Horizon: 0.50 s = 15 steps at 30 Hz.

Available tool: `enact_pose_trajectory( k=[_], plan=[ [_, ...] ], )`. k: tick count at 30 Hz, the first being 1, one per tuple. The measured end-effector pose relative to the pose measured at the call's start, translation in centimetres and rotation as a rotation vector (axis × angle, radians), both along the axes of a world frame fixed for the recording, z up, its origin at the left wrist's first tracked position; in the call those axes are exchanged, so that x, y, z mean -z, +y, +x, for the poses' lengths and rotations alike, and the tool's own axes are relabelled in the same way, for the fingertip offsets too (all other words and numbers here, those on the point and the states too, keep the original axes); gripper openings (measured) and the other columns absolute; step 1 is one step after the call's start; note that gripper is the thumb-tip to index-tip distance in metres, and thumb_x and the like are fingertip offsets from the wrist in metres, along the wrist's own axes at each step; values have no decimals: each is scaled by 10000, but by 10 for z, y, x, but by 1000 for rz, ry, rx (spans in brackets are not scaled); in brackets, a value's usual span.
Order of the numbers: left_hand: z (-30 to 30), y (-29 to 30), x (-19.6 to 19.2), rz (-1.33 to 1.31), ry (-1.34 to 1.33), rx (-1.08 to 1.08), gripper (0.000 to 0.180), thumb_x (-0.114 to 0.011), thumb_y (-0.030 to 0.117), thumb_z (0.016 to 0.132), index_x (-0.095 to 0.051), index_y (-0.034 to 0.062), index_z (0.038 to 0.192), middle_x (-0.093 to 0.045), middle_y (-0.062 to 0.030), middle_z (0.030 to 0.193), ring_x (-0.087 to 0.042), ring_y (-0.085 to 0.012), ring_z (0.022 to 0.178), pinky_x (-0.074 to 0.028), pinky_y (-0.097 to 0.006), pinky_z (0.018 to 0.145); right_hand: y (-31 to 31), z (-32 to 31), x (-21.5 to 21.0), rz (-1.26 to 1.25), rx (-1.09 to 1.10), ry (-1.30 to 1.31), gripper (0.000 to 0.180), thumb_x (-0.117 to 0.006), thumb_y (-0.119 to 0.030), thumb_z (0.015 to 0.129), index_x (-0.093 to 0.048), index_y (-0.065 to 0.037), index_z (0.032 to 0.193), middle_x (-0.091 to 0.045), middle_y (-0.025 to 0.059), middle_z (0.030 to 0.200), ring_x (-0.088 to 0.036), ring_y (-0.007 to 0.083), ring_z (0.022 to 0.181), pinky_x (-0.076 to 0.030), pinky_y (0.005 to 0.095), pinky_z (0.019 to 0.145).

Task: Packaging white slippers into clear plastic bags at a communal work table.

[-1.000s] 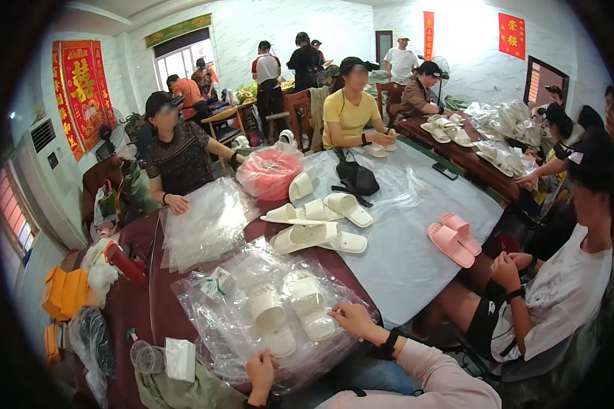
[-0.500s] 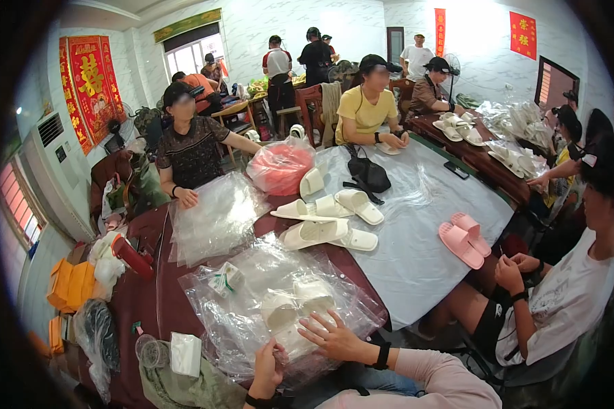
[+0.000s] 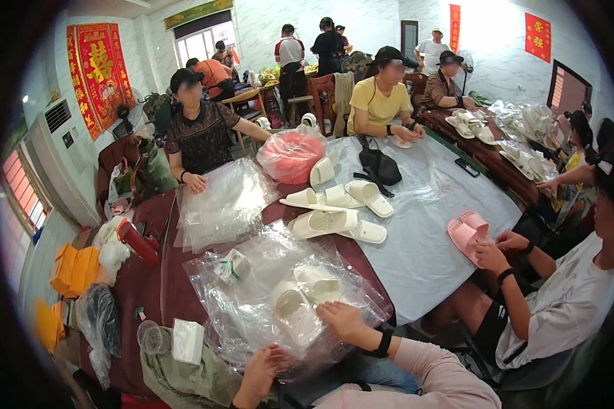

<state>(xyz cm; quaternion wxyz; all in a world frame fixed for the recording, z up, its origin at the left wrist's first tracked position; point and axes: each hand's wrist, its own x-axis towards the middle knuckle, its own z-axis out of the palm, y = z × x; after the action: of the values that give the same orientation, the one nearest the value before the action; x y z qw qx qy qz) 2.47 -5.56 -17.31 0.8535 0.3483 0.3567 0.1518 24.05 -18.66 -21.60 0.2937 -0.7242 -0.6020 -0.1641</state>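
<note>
A pair of white slippers point(image 3: 295, 308) lies inside a clear plastic bag point(image 3: 218, 320) on top of other clear bags near me. My right hand point(image 3: 346, 322) is at the right side of this pair, its fingers drawn together on the bag's film. Left of it, my left hand point(image 3: 265, 368) is over the near edge of the bags, fingers stretched out and holding nothing. A small white box with green print point(image 3: 232, 267) sits on the film. Several loose white slippers point(image 3: 324, 221) lie beyond the bags.
A stack of clear bags point(image 3: 222, 208) and a red bundle in plastic point(image 3: 292, 157) lie ahead. At right, a co-worker's hands touch pink slippers point(image 3: 465, 235) on the plastic-covered table point(image 3: 416, 273). A red thermos point(image 3: 138, 244), white tissue pack point(image 3: 187, 341) and clear cup point(image 3: 150, 335) are at left.
My right hand has gone from spread flat on the bagged slippers to their right side, fingers together. The slippers have turned slightly. The co-worker at right has reached to the pink slippers.
</note>
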Motion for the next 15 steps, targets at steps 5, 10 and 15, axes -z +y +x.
enact_pose_trajectory(
  k=[5, 10, 15],
  plan=[
    [-113, 38, 69, 1216, 534, -52, 258, -487, 245, 907, -610, 18, 902, -614, -100, 792, -554, -173, 690, -434, -326, 609, -9, 15, -17, 165, 165, 357, 323, -497, -10, 716, -577, -35, 1027, -632, 159, 951, -624, 327, 818, -502, 385, 685],
    [-211, 48, 117, 902, 630, -538, 279, -436, 223, 938, -569, 8, 819, -523, -57, 693, -476, -135, 622, -394, -275, 597, -7, 29, -21, 444, 139, 707, 328, -471, -80, 792, -568, 26, 1087, -625, 164, 1021, -618, 274, 927, -477, 334, 797],
    [-240, 35, 199, 754, 766, -202, 395, -537, 270, 863, -534, -30, 1119, -559, -227, 1095, -518, -354, 1033, -394, -420, 889, 14, 14, -23, 365, -184, 1044, 308, -490, -205, 888, -553, 20, 1090, -611, 129, 1060, -583, 240, 984, -457, 351, 857]
  ],
)
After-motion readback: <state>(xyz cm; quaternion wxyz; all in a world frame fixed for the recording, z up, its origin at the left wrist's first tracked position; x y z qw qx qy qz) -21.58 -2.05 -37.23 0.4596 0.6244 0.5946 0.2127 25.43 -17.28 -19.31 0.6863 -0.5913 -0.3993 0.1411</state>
